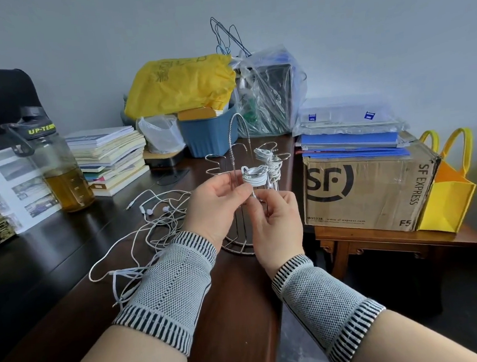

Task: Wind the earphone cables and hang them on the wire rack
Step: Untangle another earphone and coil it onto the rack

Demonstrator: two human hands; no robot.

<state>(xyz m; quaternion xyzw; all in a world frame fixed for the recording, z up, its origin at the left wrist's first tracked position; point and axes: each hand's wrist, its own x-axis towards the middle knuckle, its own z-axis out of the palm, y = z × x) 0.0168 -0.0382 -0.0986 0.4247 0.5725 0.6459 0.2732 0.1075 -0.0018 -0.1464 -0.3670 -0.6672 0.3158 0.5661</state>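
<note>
Both hands (213, 203) pinch coiled white cable (255, 176) at chrome wire rack (235, 140).

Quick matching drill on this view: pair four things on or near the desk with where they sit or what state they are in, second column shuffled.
Things:
1. wound bundle
2. loose cables
3. bottle
4. box

Places or states:
A. on the low side table, right of the desk
B. spread in a tangle on the desk, left of the rack
C. at a rack hook, held by both the left hand and right hand
D. upright beside the books, part full of amber liquid

Pairs: 1-C, 2-B, 3-D, 4-A
</note>
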